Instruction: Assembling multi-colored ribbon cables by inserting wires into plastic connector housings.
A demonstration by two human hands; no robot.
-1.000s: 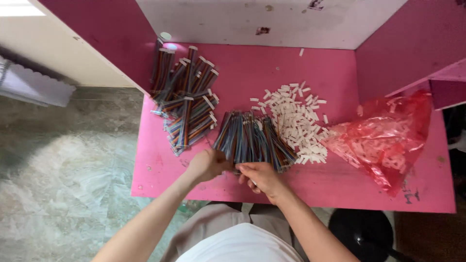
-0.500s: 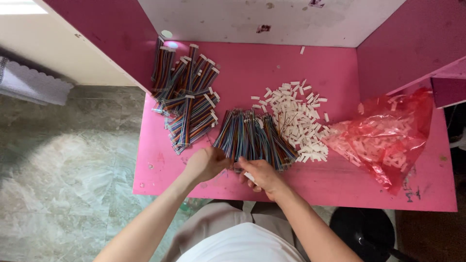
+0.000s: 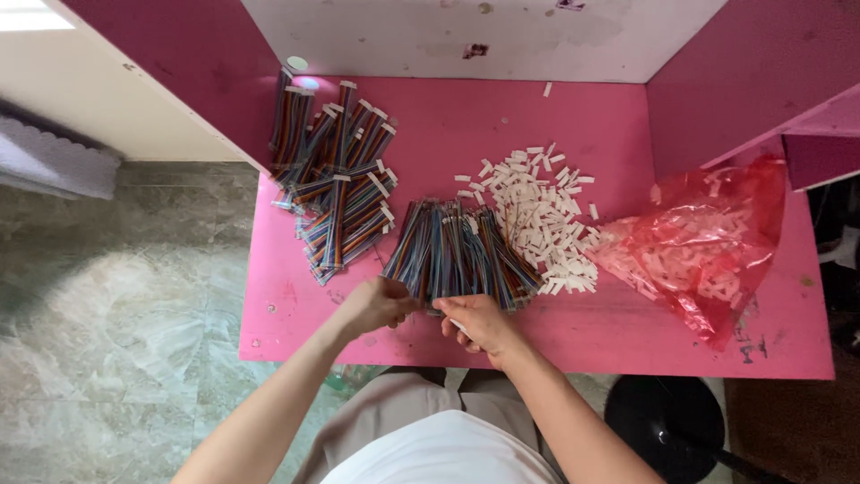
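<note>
From my remote seat, the far left of the pink painted table (image 3: 627, 332) holds a heap of multicoloured ribbon cables with small white plastic connectors on their ends (image 3: 336, 184); I judge these the finished ones, and the heap is sizeable. Next comes my left hand (image 3: 374, 303), its fingers pinched together on the near ends of a fanned bundle of multicoloured ribbon cables with no connectors that I can see (image 3: 457, 251), which lies in the middle of the table right in front of me. My right hand (image 3: 479, 324) sits just beside it, curled closed around what looks like a single cable end or a small white piece; I cannot tell which. Right of the bundle lies a loose scatter of small white plastic connector housings (image 3: 542, 211), and beyond that a crumpled red transparent plastic bag with more white pieces inside (image 3: 708, 251). Judging by the unfitted bundle and the stock, I reckon much is left.
</note>
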